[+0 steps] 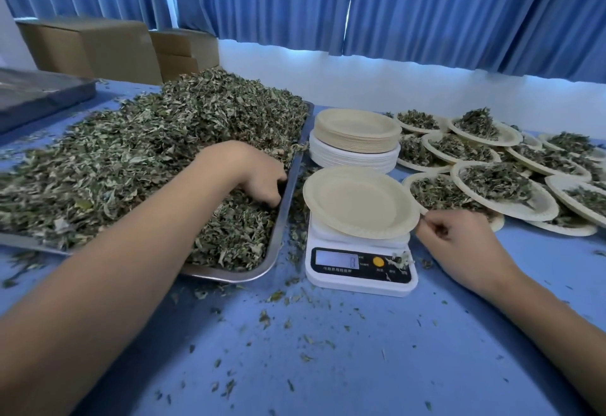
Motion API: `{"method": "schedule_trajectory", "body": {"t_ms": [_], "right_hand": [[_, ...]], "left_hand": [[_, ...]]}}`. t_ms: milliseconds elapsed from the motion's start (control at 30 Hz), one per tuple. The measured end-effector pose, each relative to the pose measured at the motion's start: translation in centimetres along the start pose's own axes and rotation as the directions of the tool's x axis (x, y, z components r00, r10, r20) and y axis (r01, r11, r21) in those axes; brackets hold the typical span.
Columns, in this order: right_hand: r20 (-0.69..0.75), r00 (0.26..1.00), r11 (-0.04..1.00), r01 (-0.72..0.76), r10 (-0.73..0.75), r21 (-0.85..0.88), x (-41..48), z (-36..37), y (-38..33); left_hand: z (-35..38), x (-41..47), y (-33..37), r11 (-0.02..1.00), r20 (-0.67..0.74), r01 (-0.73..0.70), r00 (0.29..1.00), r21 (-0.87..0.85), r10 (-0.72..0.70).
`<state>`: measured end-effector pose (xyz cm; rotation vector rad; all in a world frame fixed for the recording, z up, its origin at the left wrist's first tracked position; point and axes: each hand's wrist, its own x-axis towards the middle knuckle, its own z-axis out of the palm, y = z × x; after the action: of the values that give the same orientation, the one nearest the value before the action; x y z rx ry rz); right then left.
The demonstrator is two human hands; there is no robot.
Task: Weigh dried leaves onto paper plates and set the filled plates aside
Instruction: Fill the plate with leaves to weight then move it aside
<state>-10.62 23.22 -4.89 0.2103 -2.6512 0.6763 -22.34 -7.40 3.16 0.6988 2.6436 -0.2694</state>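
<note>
A big heap of dried leaves fills a steel tray on the left. My left hand is dug into the leaves by the tray's right rim, fingers curled down into them. An empty beige paper plate sits on a white digital scale. My right hand is just right of that plate, fingers loosely curled by its rim, holding nothing that I can make out. Several filled plates overlap at the right.
A stack of empty beige and white plates stands behind the scale. Cardboard boxes and a grey tray are at the back left. Leaf crumbs litter the blue tabletop. Blue curtains hang behind.
</note>
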Motion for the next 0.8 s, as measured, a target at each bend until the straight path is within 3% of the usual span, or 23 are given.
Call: {"method": "schedule_trajectory", "body": {"t_ms": [100,267,600,700,800], "right_hand": [[0.005,1.000,1.000,-0.005,0.005,-0.014,-0.1,0.0,0.1],[0.044,0.999,1.000,-0.008,0.009,-0.019,-0.1,-0.1,0.0],[0.060,0.998,1.000,-0.019,0.020,-0.016,-0.2,-0.4,-0.6],[0.058,0.998,1.000,-0.021,0.022,-0.016,-0.2,-0.3,-0.5],[0.067,0.997,1.000,-0.026,0.027,-0.012,-0.2,-0.4,-0.6]], "left_hand": [[-0.3,-0.7,0.6,0.997,-0.022,0.007,1.000,0.076,-0.006],[1.4,-1.2,0.7,0.967,-0.009,0.211,0.977,0.146,-0.212],[3.6,-1.0,1.7,0.964,0.007,0.266,0.964,0.028,-0.266],[3.4,-0.9,0.8,0.958,-0.061,0.276,0.958,-0.070,-0.281],[3.0,-1.0,-0.3,0.925,-0.239,0.329,0.898,-0.191,-0.368]]}}
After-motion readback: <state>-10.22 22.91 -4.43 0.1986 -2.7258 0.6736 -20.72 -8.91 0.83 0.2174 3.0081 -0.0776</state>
